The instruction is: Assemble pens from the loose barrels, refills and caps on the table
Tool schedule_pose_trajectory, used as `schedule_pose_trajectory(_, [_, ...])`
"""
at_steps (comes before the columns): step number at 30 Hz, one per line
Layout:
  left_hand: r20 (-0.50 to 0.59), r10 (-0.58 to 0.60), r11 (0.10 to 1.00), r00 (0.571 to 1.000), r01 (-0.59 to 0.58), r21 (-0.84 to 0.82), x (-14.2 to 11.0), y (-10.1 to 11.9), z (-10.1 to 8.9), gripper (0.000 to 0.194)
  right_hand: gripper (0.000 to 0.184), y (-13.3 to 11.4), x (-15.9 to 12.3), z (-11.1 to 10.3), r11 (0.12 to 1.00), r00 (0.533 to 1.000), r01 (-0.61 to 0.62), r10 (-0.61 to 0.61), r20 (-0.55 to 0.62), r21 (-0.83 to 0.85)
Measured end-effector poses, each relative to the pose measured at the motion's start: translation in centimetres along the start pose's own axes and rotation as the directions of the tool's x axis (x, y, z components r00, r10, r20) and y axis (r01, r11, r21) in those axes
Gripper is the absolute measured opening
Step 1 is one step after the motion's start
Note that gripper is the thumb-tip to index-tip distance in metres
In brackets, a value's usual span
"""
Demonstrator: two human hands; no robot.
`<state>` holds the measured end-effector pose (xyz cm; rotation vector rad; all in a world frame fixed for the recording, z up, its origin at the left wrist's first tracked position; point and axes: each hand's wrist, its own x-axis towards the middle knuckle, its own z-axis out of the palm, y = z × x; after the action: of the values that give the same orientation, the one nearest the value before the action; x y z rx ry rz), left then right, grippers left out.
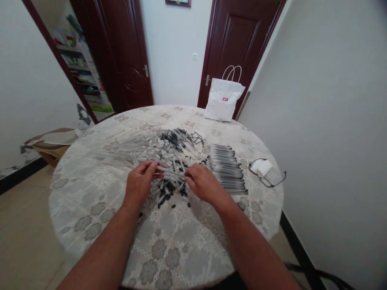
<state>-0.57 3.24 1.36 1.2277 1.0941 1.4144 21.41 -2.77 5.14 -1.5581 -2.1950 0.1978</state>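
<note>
A thin, clear pen barrel [171, 172] stretches between my two hands above the table. My left hand [141, 179] pinches its left end between thumb and fingers. The fingers of my right hand [202, 182] close on the other end, so its tip is hidden. Under and behind them spreads a heap of translucent pen parts [148, 149]. Small black pieces [167, 189] lie below the barrel, and thin dark refills [175, 139] are piled at the back of the heap. To the right of my right hand, assembled-looking pens [226, 169] lie in a neat row.
The round table has a floral tablecloth [175, 257]. Eyeglasses [270, 185] and a folded white tissue [260, 167] lie at its right side. A white paper bag [224, 100] stands at the far edge. Walls and two dark red doors [238, 44] surround the table.
</note>
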Motion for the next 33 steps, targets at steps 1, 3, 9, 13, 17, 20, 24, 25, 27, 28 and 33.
schedule_pose_trajectory(1, [0.004,0.009,0.998,1.0,-0.009,0.058,-0.1,0.1,0.0,0.031,0.01,0.5,-0.3,-1.0,0.999,1.0,-0.008,0.009,0.016,-0.047])
schedule_pose_trajectory(3, [0.012,0.03,0.987,0.999,-0.032,0.161,-0.3,0.2,0.0,0.031,0.01,2.0,-1.1,-3.2,0.993,0.999,-0.031,0.035,0.032,-0.113])
schedule_pose_trajectory(9, [0.039,0.143,0.909,0.989,-0.147,0.389,-0.6,0.2,0.2,0.027,0.012,10.0,-3.9,-8.1,0.925,0.972,-0.235,0.219,-0.086,-0.299])
schedule_pose_trajectory(13, [0.02,0.175,0.875,0.984,-0.165,0.456,-0.6,-0.1,0.1,0.026,0.014,14.6,-5.0,-8.1,0.867,0.946,-0.316,0.317,-0.063,-0.384])
schedule_pose_trajectory(17, [-0.002,0.193,0.857,0.981,-0.167,0.487,-0.4,-0.3,-0.1,0.029,0.018,16.7,-5.1,-7.1,0.836,0.935,-0.344,0.347,-0.072,-0.429])
schedule_pose_trajectory(20, [0.009,0.188,0.851,0.982,-0.167,0.498,-0.3,-0.4,-0.3,0.03,0.019,17.2,-5.0,-6.7,0.824,0.929,-0.359,0.358,-0.089,-0.439])
schedule_pose_trajectory(24, [0.022,0.189,0.848,0.982,-0.174,0.501,-0.3,-0.4,-0.3,0.03,0.021,17.4,-4.9,-6.3,0.812,0.921,-0.38,0.375,-0.103,-0.442])
schedule_pose_trajectory(25, [0.024,0.189,0.848,0.982,-0.175,0.499,-0.3,-0.4,-0.3,0.03,0.021,17.3,-4.9,-6.1,0.809,0.919,-0.386,0.379,-0.109,-0.443])
schedule_pose_trajectory(27, [0.022,0.191,0.848,0.981,-0.177,0.499,-0.2,-0.5,-0.3,0.029,0.022,17.2,-4.8,-5.8,0.803,0.915,-0.396,0.384,-0.121,-0.445])
schedule_pose_trajectory(28, [0.02,0.194,0.848,0.981,-0.178,0.498,-0.1,-0.6,-0.3,0.029,0.023,17.1,-4.8,-5.7,0.801,0.914,-0.4,0.386,-0.127,-0.445])
schedule_pose_trajectory(33, [0.007,0.207,0.856,0.978,-0.184,0.483,0.0,-0.9,-0.4,0.027,0.023,16.2,-4.8,-5.5,0.798,0.912,-0.408,0.383,-0.149,-0.443])
